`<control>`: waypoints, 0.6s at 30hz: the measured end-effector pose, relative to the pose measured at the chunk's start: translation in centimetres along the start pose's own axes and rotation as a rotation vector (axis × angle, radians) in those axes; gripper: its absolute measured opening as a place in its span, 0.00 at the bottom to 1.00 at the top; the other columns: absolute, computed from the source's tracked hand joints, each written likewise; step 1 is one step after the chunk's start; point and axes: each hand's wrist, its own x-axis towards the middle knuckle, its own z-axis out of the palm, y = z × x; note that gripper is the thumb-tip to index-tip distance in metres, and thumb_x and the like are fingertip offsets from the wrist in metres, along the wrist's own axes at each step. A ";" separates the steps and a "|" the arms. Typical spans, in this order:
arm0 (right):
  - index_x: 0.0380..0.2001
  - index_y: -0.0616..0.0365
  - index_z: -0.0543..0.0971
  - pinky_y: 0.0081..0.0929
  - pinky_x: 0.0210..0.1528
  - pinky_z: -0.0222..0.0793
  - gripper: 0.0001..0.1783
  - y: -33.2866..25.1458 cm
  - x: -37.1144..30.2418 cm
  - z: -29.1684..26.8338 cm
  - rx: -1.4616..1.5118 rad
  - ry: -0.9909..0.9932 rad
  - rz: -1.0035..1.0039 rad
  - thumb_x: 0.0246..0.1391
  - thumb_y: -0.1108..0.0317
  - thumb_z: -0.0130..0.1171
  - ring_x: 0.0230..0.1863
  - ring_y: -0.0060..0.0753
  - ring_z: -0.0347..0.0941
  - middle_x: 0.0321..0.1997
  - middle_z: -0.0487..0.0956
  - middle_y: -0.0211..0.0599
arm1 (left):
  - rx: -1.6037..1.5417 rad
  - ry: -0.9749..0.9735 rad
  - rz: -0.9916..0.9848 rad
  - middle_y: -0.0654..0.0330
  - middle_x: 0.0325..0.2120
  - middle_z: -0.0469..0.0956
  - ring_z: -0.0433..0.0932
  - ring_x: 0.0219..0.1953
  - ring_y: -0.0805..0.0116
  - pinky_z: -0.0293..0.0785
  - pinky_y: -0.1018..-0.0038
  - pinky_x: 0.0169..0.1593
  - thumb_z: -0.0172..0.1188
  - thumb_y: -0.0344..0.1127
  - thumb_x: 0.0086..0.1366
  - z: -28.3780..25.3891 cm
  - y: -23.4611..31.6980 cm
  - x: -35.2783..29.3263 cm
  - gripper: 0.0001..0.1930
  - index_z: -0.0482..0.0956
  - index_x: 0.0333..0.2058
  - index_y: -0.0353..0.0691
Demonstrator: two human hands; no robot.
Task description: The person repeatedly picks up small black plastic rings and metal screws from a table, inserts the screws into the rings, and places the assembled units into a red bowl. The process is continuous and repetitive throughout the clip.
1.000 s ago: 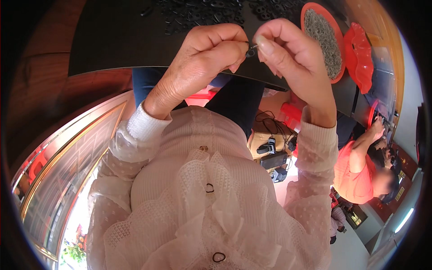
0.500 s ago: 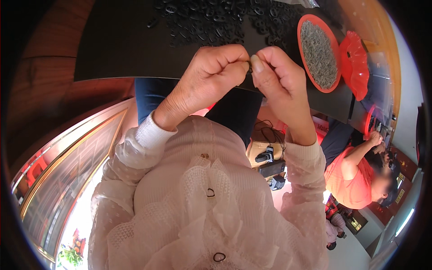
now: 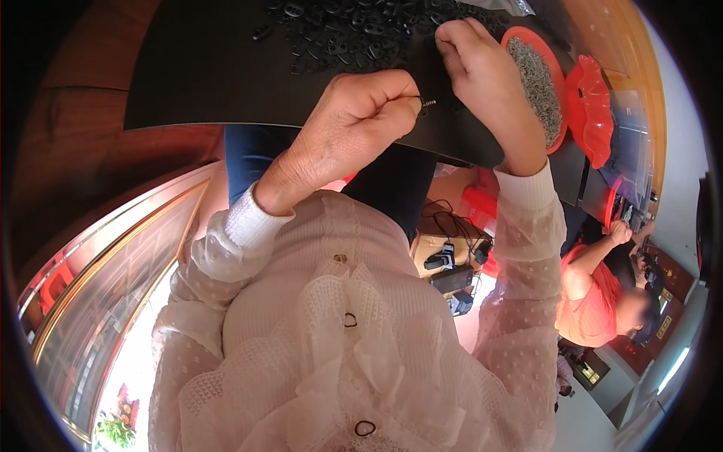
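My left hand (image 3: 369, 109) is closed in a pinch over the near edge of the dark table. From its fingertips a small metal spring (image 3: 428, 103) sticks out to the right, with a bit of a dark part at its base; the rest is hidden by the fingers. Farther off and to the right, my right hand (image 3: 482, 64) reaches to the pile of small black plastic parts (image 3: 346, 34), some with two holes. Its thumb and fingers are pressed together at the pile's right side, and whatever they hold cannot be made out.
An orange-red oval bowl (image 3: 557, 60) full of small metal springs (image 3: 536, 83) stands right of my right hand. Beside it lies a red wavy-edged dish (image 3: 590, 113). A clear plastic bag (image 3: 512, 6) is at the far edge. Another person in orange (image 3: 591, 301) sits at the right.
My right hand has left my left hand and moved away to the black pile. The spring at my left fingertips now shows. My left hand has stayed almost in place.
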 end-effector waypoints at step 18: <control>0.41 0.55 0.76 0.33 0.31 0.69 0.13 -0.1 -0.5 -1.0 -0.052 -0.051 -0.174 0.50 0.71 0.59 0.34 0.41 0.74 0.37 0.73 0.32 | 0.017 -0.013 0.066 0.66 0.19 0.71 0.69 0.20 0.82 0.67 0.83 0.23 0.47 0.25 0.62 -0.1 -0.1 -0.2 0.06 0.73 0.27 0.36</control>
